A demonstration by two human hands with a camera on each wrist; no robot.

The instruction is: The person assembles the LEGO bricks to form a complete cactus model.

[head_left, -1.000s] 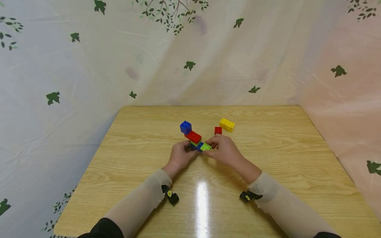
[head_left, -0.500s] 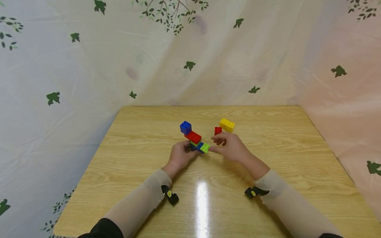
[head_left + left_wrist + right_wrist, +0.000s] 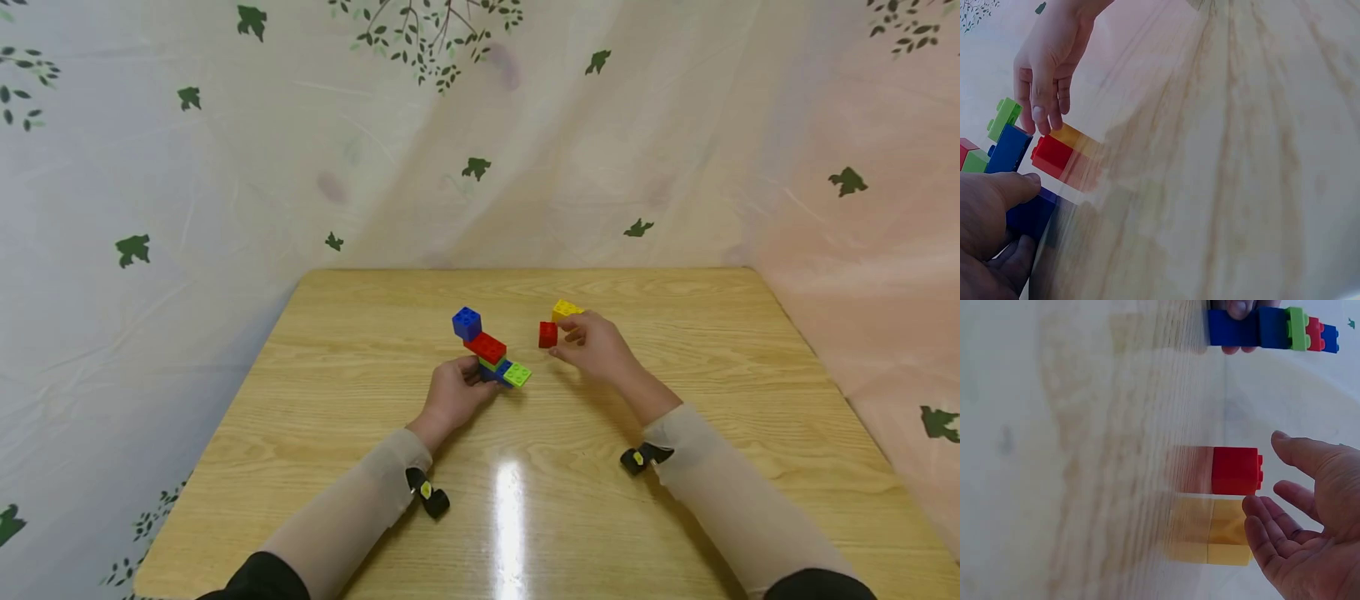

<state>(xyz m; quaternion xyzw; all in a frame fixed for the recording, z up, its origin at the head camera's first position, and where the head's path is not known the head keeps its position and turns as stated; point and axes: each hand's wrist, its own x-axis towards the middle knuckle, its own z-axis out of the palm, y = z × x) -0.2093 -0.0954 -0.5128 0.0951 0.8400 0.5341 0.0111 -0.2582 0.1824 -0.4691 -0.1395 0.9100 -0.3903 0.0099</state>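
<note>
My left hand point(image 3: 452, 393) holds a stepped stack of building bricks low down, with thumb and fingers on its bottom blue brick point(image 3: 1030, 215). Higher in the stack sit a red brick point(image 3: 486, 347) and, on top, a blue brick point(image 3: 467, 323). A thin lime-green brick point(image 3: 517, 375) is fixed at the near right end. My right hand point(image 3: 600, 348) hovers beside a loose red brick point(image 3: 1235, 470), thumb and fingers spread apart around its studded top, holding nothing. Behind that red brick stands a yellow brick point(image 3: 565, 310), partly hidden by the right hand in the head view.
Everything stands on a light wooden table point(image 3: 375, 333). A patterned cloth point(image 3: 540, 200) hangs behind its far edge and at both sides. Small black cameras are strapped to both wrists.
My right hand has let go of the lime-green brick, leaving it on the stack, and moved right and away from me to the loose red brick. The left hand has stayed put.
</note>
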